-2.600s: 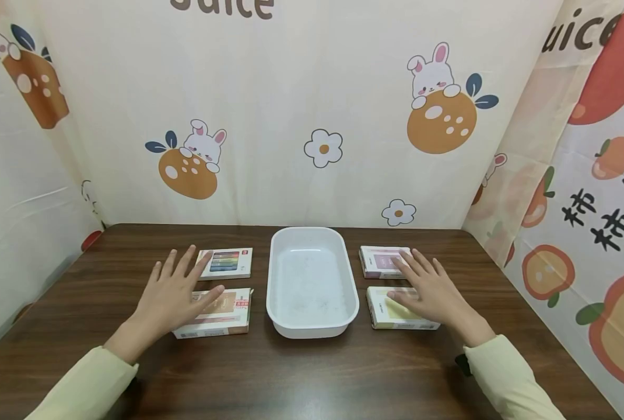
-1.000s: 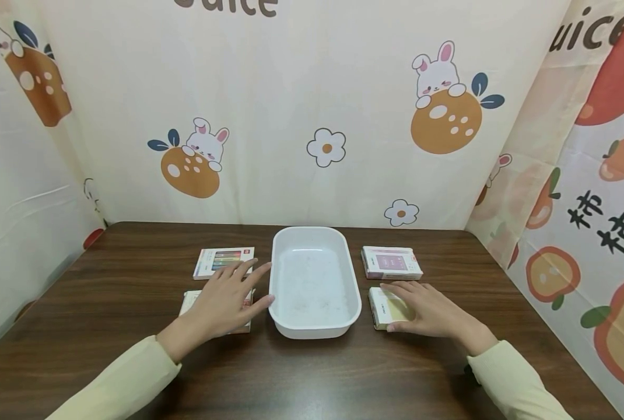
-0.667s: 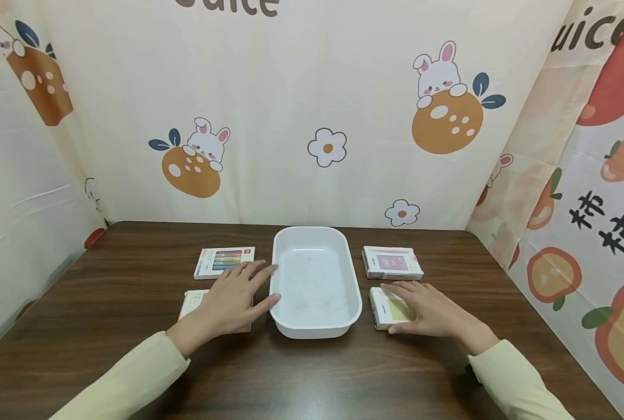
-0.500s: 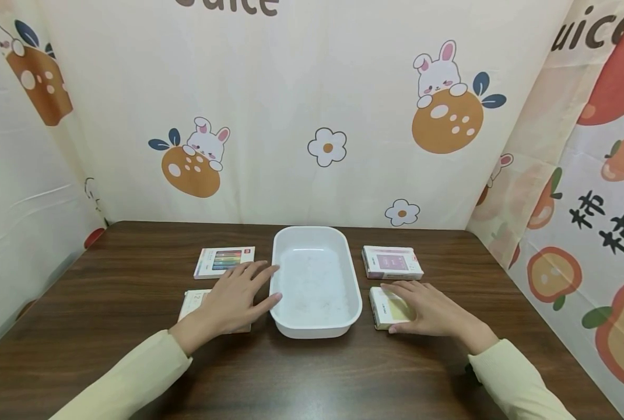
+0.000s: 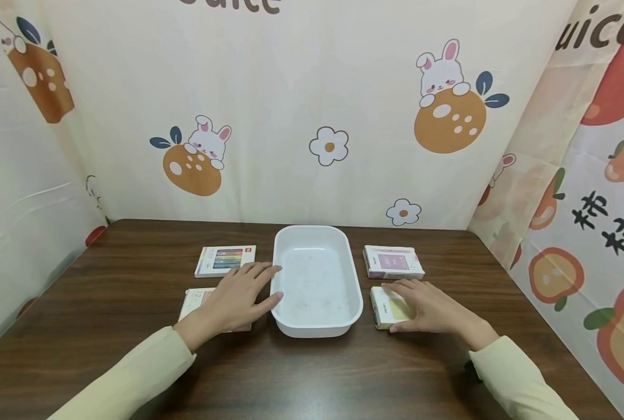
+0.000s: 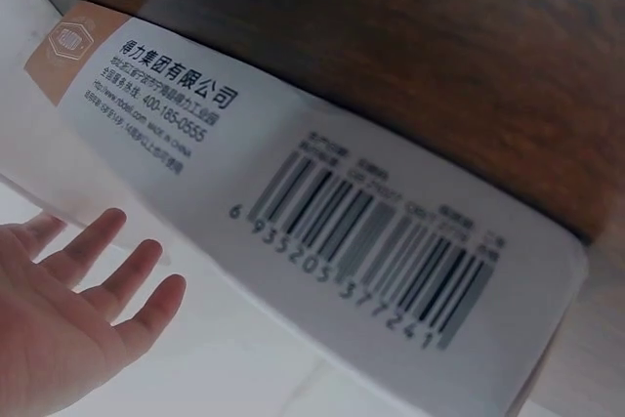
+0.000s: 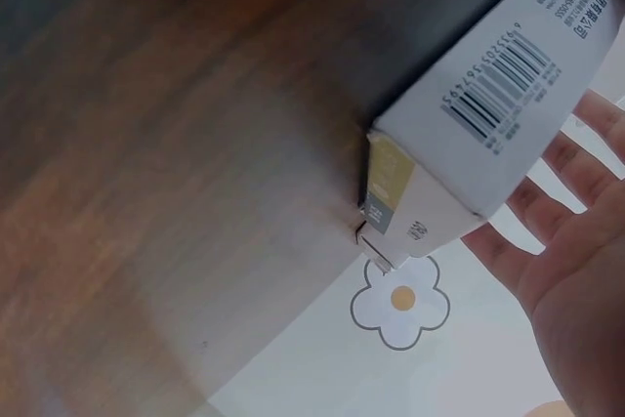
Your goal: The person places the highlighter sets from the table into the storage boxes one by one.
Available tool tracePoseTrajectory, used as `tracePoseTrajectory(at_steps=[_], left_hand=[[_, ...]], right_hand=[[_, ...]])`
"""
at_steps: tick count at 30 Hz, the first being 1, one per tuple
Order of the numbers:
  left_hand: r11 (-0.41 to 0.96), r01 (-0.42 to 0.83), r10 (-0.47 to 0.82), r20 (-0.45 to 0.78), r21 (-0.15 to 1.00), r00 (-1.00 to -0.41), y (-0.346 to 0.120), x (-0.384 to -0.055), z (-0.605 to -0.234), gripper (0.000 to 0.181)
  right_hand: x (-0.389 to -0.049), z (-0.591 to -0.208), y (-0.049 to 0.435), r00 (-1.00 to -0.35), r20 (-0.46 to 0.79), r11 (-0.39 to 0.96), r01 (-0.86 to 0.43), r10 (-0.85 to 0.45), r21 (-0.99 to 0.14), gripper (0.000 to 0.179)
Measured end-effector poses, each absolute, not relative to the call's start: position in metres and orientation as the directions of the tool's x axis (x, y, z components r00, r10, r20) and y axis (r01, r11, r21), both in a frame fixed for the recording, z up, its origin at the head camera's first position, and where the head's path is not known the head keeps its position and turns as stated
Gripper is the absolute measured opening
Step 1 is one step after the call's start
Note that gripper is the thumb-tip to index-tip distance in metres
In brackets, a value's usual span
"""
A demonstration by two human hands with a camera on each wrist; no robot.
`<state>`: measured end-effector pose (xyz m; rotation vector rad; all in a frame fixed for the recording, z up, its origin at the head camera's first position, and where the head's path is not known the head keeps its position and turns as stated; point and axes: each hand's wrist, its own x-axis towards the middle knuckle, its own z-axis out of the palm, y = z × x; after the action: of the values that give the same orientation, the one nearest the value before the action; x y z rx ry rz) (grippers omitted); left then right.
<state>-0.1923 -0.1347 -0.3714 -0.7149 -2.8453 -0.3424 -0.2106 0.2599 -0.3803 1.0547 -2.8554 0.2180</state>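
My left hand (image 5: 235, 297) reaches across the left front carton (image 5: 191, 302), its thumb and index fingertips right at the left rim of a white plastic tub (image 5: 316, 331). Its fingers are spread and fairly straight. That carton's barcode side (image 6: 322, 212) fills the left wrist view, with several fingertips beyond it. On the right, my right hand (image 5: 433, 308) grips a small white-and-yellow carton (image 5: 384, 309), thumb at the near edge and fingers over the far edge. In the right wrist view this carton's barcode side (image 7: 508, 95) faces the camera, and the fingertips are partly hidden behind it.
Behind the left hand lies a flat white box (image 5: 204, 262) picturing coloured sticks. A white-and-purple carton (image 5: 393, 262) lies behind the yellow one. Everything stands on a dark wooden table (image 5: 312, 385), with a printed cloth (image 5: 270, 175) behind and at both sides.
The left hand has moved right, from above the left boxes to the tub's rim. The right hand has come down and back from above both right cartons onto the yellow one, then stayed there.
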Motion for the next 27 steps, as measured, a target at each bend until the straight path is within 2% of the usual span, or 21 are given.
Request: tracePoseTrajectory(at_steps=[15,27], left_hand=[[0.858,0.487,0.443,0.243,0.162,-0.863,-0.133,-0.193,-0.372,0.057],[0.858,0.490,0.445,0.252,0.155,-0.859,-0.133,-0.195,-0.372,0.057]], right_hand=[[-0.215,-0.369,0.257,-0.722,0.154,0.722,-0.689,-0.674,-0.064,0.082],[-0.221,-0.350,0.251,-0.737,0.134,0.738,-0.673,-0.663,-0.050,0.080]])
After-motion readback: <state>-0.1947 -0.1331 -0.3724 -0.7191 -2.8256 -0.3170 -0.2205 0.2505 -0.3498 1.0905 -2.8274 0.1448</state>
